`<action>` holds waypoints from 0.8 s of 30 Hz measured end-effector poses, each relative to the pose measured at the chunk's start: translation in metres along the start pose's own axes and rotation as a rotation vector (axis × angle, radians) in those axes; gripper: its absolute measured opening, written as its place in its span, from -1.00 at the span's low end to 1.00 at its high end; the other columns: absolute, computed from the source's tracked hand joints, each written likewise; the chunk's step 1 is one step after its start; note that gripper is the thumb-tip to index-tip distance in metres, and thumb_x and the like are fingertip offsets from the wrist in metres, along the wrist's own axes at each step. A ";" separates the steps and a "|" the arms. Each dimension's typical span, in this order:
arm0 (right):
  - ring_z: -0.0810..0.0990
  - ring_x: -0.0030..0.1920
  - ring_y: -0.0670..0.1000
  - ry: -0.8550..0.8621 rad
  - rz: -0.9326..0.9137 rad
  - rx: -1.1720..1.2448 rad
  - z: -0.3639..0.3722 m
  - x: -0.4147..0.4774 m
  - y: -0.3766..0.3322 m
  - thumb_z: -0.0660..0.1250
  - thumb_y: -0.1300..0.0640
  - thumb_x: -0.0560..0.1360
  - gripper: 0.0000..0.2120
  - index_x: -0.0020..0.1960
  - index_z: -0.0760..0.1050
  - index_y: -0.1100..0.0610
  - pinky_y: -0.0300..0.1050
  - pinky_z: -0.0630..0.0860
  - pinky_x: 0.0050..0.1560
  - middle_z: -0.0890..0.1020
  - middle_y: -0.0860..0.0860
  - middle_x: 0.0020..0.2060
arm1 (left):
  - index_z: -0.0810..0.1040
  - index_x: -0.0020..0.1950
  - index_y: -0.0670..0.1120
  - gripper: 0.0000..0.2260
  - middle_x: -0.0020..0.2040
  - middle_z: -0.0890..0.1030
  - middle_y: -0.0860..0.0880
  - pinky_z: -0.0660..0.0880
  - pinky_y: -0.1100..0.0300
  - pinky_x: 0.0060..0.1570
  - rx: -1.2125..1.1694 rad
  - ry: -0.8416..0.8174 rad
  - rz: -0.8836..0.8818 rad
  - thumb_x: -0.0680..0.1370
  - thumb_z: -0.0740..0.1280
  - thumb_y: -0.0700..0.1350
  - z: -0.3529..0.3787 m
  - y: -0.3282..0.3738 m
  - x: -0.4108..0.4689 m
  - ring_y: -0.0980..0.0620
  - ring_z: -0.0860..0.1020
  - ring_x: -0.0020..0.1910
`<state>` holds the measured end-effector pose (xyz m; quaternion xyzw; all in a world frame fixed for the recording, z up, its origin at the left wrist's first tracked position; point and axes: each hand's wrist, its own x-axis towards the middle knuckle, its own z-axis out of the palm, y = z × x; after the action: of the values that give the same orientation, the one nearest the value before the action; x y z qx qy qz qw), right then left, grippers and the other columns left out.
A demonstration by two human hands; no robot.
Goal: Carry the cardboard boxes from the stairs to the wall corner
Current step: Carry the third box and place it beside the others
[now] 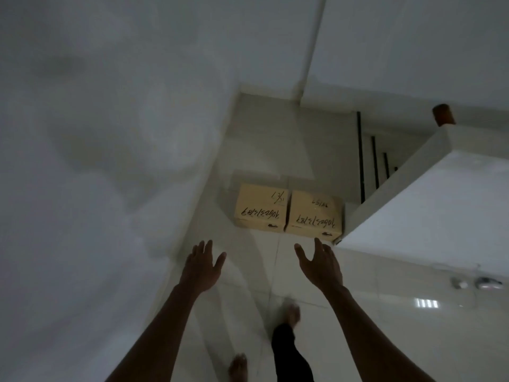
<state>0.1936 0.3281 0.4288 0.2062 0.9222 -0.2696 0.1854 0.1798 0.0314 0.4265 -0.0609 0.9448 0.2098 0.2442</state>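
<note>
Two tan cardboard boxes stand side by side on the white tiled floor ahead of me, each with black handwriting on top: the left box point(260, 208) and the right box point(314, 213), which touches a white wall edge. My left hand point(202, 264) and my right hand point(319, 261) are stretched forward with fingers spread, both empty, a short way in front of the boxes and not touching them.
A grey wall point(96, 161) runs along the left. A white half-wall point(427, 205) rises on the right, with dark stair steps point(371, 161) and a brown rail post point(443, 114) beyond it. My bare feet point(292, 315) stand on the glossy tiles.
</note>
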 end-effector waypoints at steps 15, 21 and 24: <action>0.63 0.06 0.11 -0.187 0.122 0.197 0.184 0.468 0.005 0.23 -0.34 0.47 -0.18 0.53 0.15 0.13 -0.12 0.57 -0.11 0.54 0.18 0.22 | 0.14 0.55 -0.14 -0.36 0.52 0.28 -0.18 0.27 -0.06 0.41 -0.196 -0.114 -0.183 0.59 0.12 0.20 0.149 0.013 0.438 -0.15 0.27 0.49; 0.62 0.14 0.18 -0.148 0.231 0.175 0.296 0.605 0.060 0.15 -0.50 0.27 -0.04 0.50 0.14 0.04 0.12 0.65 -0.03 0.55 0.15 0.26 | 0.18 0.52 -0.19 -0.30 0.42 0.37 -0.27 0.39 -0.06 0.28 -0.281 -0.099 -0.262 0.52 0.33 0.13 0.223 -0.014 0.611 -0.24 0.40 0.38; 0.47 0.34 0.25 -0.114 0.234 0.126 0.330 0.631 0.065 0.14 -0.48 0.24 0.02 0.54 -0.03 0.01 0.28 0.55 0.14 0.39 0.17 0.42 | 0.06 0.56 -0.19 -0.07 0.48 0.31 -0.27 0.39 -0.10 0.32 -0.326 -0.148 -0.375 0.39 0.48 0.16 0.251 -0.035 0.659 -0.25 0.35 0.43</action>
<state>-0.2333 0.3655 -0.1442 0.3078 0.8610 -0.3150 0.2544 -0.2786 0.0985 -0.1066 -0.2581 0.8502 0.3140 0.3345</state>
